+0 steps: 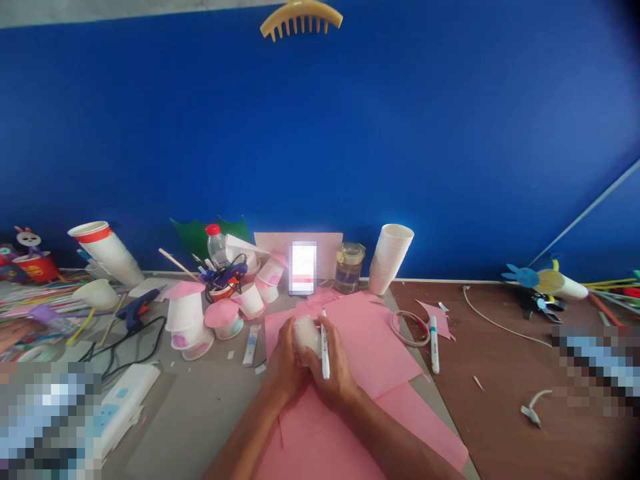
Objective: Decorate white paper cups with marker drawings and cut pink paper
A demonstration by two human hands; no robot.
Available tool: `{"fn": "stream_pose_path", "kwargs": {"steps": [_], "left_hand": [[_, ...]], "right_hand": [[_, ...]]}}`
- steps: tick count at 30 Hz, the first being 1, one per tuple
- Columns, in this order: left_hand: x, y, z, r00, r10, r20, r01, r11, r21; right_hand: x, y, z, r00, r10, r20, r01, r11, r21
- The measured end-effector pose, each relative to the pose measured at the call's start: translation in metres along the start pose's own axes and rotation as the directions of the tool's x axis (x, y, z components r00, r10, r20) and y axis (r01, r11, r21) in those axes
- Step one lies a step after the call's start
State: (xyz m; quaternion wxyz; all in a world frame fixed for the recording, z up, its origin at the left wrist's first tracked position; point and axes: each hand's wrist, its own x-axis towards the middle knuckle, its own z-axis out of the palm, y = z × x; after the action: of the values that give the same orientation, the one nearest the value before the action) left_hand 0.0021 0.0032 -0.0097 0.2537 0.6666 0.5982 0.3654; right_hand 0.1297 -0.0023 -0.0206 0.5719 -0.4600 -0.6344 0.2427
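My left hand (286,357) is wrapped around a small white paper cup (306,331), which lies tilted between my two hands. My right hand (336,363) holds a slim white marker (325,347) upright along its fingers, and its thumb rests against the cup. Under both hands lie sheets of pink paper (373,343). Beyond the hands a lit phone (303,268) stands against a pale pink board (273,243). A glue stick (251,345) is a little left of my left hand.
White cups with pink tops (185,310) stand at left, near a hot glue gun (136,310) and a power strip (117,400). A jar (349,267) and a leaning stack of paper cups (390,260) are at the back. Tape (409,329) and another marker (434,345) lie at right.
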Motion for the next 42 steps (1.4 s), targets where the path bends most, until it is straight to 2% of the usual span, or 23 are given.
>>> {"fn": "stream_pose_path", "kwargs": {"steps": [8, 20, 24, 30, 35, 39, 42], "left_hand": [[0.001, 0.006, -0.002, 0.998, -0.045, 0.036, 0.046, 0.999, -0.023], [0.002, 0.009, -0.003, 0.999, -0.016, 0.047, 0.017, 1.0, -0.009], [0.001, 0.006, -0.003, 0.999, 0.01, 0.04, -0.012, 0.998, 0.055], [-0.001, 0.005, -0.001, 0.988, 0.152, 0.029, -0.155, 0.968, 0.199], [-0.004, 0.013, -0.003, 0.976, 0.199, 0.085, -0.216, 0.925, 0.314], [-0.007, 0.013, -0.002, 0.971, 0.23, 0.071, -0.24, 0.896, 0.374], [-0.006, 0.008, 0.001, 0.953, 0.301, -0.029, -0.27, 0.89, 0.367]], "right_hand": [[0.004, 0.0, 0.0, 0.99, 0.139, -0.03, -0.131, 0.972, 0.194], [0.007, -0.003, -0.002, 0.981, 0.192, -0.015, -0.182, 0.952, 0.247], [0.005, -0.004, -0.002, 0.99, 0.142, -0.014, -0.139, 0.981, 0.133], [0.007, -0.006, -0.004, 0.999, -0.003, -0.036, -0.002, 0.993, -0.12], [0.009, -0.007, -0.006, 0.999, -0.003, -0.036, -0.005, 0.971, -0.24], [0.007, -0.007, -0.002, 0.997, 0.06, -0.049, -0.067, 0.984, -0.165], [0.007, -0.005, -0.003, 0.988, 0.151, -0.031, -0.15, 0.988, 0.036]]}}
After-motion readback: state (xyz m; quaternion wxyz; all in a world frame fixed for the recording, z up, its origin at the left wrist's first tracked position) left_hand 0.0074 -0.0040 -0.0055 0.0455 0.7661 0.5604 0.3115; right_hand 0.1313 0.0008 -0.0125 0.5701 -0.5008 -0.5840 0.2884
